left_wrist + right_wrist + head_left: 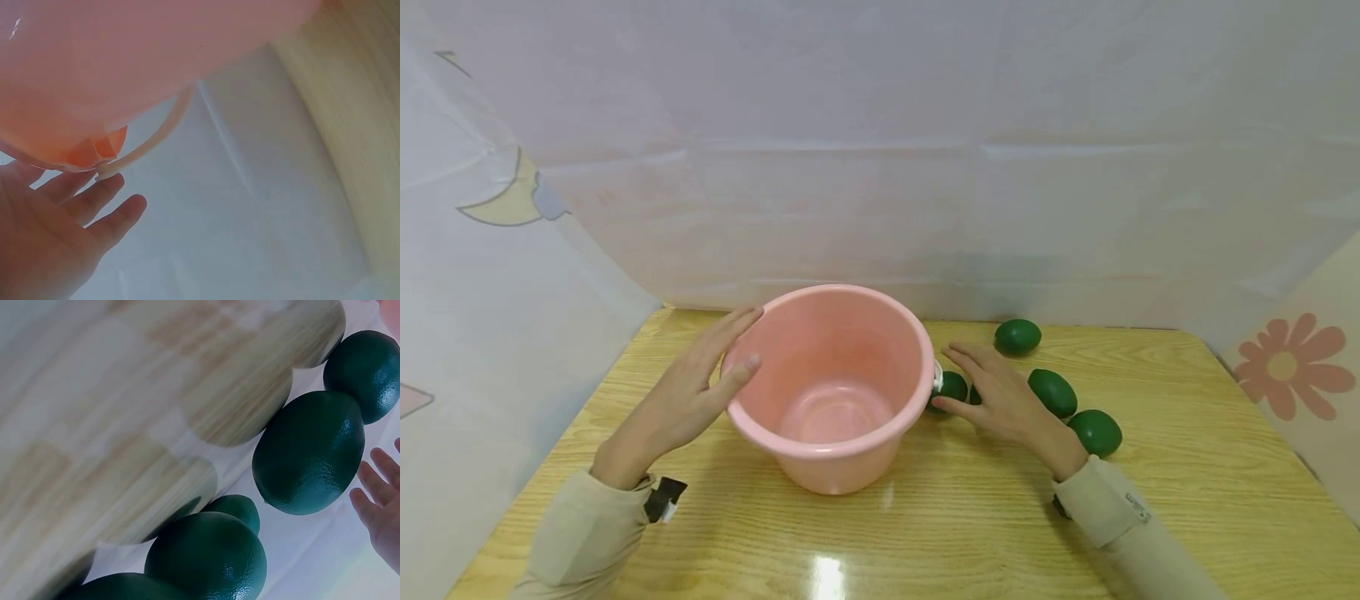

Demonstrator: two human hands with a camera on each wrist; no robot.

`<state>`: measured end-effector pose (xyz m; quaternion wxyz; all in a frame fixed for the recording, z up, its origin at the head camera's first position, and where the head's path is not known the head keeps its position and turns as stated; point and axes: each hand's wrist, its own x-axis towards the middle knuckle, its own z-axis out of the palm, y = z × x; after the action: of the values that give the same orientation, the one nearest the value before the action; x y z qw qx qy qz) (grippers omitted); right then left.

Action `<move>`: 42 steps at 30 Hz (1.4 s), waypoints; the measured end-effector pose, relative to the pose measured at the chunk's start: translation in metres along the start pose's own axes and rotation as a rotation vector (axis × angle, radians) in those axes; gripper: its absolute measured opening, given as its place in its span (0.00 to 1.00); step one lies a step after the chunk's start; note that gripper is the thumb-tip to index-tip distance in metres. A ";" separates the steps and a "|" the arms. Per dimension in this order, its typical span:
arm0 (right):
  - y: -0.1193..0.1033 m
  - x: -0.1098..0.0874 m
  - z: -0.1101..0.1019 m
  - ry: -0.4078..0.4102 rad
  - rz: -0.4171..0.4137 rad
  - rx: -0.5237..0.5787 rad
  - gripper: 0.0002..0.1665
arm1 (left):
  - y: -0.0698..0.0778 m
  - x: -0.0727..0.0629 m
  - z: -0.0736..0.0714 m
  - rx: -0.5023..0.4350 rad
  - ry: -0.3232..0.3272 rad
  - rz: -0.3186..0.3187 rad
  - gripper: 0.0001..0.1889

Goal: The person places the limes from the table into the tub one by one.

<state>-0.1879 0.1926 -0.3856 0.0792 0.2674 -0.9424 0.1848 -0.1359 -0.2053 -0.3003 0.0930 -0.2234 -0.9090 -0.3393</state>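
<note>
A pink plastic bucket (pixel 835 467) stands on the wooden table, its mouth turned up toward me. My left hand (pixel 688 396) is at its left rim with the fingers extended and the thumb spread over the edge. In the left wrist view its fingertips lie by the end of the bucket's pale handle (pixel 153 139). To the right of the bucket, my right hand (pixel 996 396) hovers with loosely extended fingers and holds nothing. Dark green egg-shaped fruits, their kind unclear, lie around it: one (pixel 1052 393) beside the hand, another (pixel 951 390) partly behind its fingers.
Another green fruit (pixel 1017 337) lies near the table's back edge, and one (pixel 1095 432) lies by the right wrist. A pale printed sheet (pixel 850 208) hangs behind the table (pixel 925 542). The bucket's inside shows only its bare bottom.
</note>
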 end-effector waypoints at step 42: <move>0.002 0.004 0.006 -0.092 -0.139 0.003 0.39 | -0.005 -0.005 0.017 -0.088 0.050 0.042 0.30</move>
<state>-0.1923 0.1899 -0.3909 0.0480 0.3404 -0.9239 0.1679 -0.1341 -0.1995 -0.3179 0.1129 -0.2376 -0.8857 -0.3825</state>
